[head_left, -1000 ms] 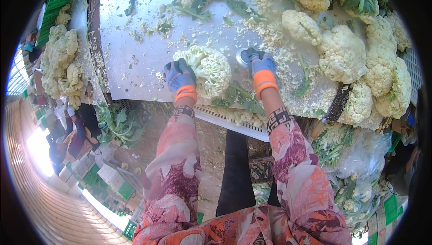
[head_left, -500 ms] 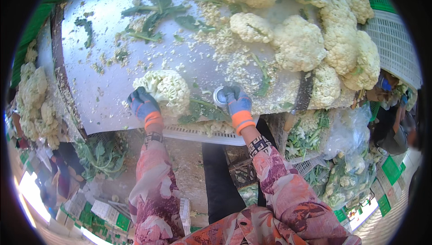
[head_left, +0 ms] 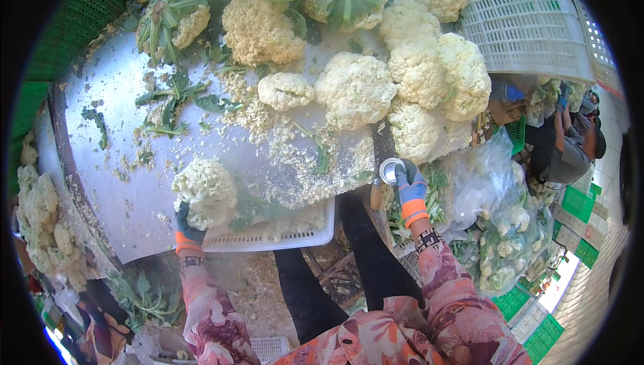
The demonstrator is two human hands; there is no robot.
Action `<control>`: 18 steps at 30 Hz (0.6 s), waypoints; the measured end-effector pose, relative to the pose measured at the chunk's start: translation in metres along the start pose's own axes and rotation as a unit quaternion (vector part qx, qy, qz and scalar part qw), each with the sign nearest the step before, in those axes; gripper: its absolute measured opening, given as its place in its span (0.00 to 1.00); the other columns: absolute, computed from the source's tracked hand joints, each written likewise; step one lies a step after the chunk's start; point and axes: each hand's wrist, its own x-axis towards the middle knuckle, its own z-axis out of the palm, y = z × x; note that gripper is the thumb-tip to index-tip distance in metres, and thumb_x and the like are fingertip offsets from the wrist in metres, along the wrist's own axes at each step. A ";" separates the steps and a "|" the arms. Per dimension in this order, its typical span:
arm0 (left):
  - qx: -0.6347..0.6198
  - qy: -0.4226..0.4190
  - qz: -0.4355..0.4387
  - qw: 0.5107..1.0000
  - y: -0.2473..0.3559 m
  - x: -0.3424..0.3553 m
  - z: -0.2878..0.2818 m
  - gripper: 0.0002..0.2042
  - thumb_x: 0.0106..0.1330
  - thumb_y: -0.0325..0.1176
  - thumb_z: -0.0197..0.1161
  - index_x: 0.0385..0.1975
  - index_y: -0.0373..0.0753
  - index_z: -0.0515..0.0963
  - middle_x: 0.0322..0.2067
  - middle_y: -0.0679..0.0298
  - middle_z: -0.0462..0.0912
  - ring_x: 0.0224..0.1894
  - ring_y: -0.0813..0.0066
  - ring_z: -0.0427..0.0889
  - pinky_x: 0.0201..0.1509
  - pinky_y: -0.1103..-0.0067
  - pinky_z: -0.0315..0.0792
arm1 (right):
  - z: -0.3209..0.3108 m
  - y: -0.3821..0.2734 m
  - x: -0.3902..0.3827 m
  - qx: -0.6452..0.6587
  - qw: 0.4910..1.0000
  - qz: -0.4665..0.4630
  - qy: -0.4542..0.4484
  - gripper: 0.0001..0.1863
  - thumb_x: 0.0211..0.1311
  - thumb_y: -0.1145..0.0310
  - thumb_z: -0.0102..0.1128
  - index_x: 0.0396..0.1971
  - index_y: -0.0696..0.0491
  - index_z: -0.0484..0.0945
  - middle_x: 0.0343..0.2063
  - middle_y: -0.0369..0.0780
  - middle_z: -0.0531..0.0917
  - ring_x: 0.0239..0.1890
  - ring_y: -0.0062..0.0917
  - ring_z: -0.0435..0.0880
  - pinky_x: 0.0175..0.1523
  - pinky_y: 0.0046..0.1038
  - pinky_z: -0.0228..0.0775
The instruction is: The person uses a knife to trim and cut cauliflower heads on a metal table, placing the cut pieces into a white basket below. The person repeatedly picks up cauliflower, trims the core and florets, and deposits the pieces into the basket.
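Note:
A cauliflower head [head_left: 204, 192] rests near the front edge of the metal table, above a white basket [head_left: 325, 227]. My left hand [head_left: 191, 225], in a grey glove with an orange cuff, is closed around its lower left side; some fingers are hidden beneath it. Off to the right, my right hand [head_left: 410, 185] grips a small round metal thing with a bright rim [head_left: 391, 170], like a ring or shallow cup. Just beside it lies a knife, its wooden handle [head_left: 376, 194] sticking out past the table edge.
Several cauliflowers [head_left: 355, 90] are piled along the table's far and right sides. Trimmings and leaves [head_left: 176, 100] litter the metal top [head_left: 121, 184]. White crates [head_left: 526, 26] stand at the far right, bagged cauliflower [head_left: 500, 251] below them. Another person [head_left: 563, 143] crouches farther right.
My right hand has moved away from the cauliflower to beside the knife, carrying the round metal thing. My left hand stays on the cauliflower, now lower on it. The view has shifted right.

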 end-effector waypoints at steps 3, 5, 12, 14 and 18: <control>-0.105 -0.010 -0.013 0.994 -0.022 0.000 0.046 0.22 0.64 0.47 0.57 0.57 0.48 0.72 0.50 0.59 0.78 0.51 0.57 0.78 0.56 0.62 0.73 | -0.008 0.006 -0.002 0.077 0.992 0.094 -0.025 0.14 0.64 0.66 0.59 0.45 0.58 0.77 0.37 0.39 0.83 0.38 0.20 0.78 0.46 0.25 0.71; -0.089 -0.017 0.000 0.996 -0.029 0.002 0.070 0.23 0.66 0.49 0.53 0.57 0.46 0.70 0.52 0.59 0.76 0.53 0.59 0.76 0.56 0.62 0.72 | -0.008 0.010 -0.007 0.045 0.992 0.108 -0.038 0.13 0.64 0.69 0.59 0.45 0.58 0.76 0.38 0.38 0.83 0.38 0.19 0.78 0.46 0.23 0.71; -0.136 -0.042 0.105 0.984 -0.045 0.030 0.150 0.19 0.67 0.40 0.55 0.54 0.39 0.71 0.47 0.59 0.79 0.47 0.61 0.79 0.51 0.64 0.75 | -0.036 0.016 0.001 0.111 0.987 0.104 0.057 0.14 0.65 0.64 0.60 0.44 0.56 0.78 0.35 0.35 0.82 0.33 0.17 0.76 0.40 0.22 0.70; -0.026 0.104 0.221 0.969 -0.027 0.019 0.204 0.18 0.60 0.33 0.64 0.49 0.38 0.72 0.46 0.58 0.80 0.46 0.59 0.80 0.50 0.66 0.76 | -0.056 0.028 0.019 0.140 0.971 0.160 0.111 0.13 0.65 0.63 0.60 0.42 0.56 0.78 0.32 0.34 0.82 0.30 0.16 0.75 0.35 0.21 0.69; 0.169 0.210 0.461 0.846 -0.001 0.020 0.267 0.21 0.48 0.24 0.74 0.40 0.36 0.71 0.36 0.60 0.79 0.36 0.67 0.78 0.42 0.73 0.76 | -0.094 0.042 0.060 0.210 0.934 0.202 0.209 0.10 0.63 0.62 0.60 0.37 0.53 0.79 0.26 0.34 0.81 0.20 0.17 0.74 0.22 0.21 0.67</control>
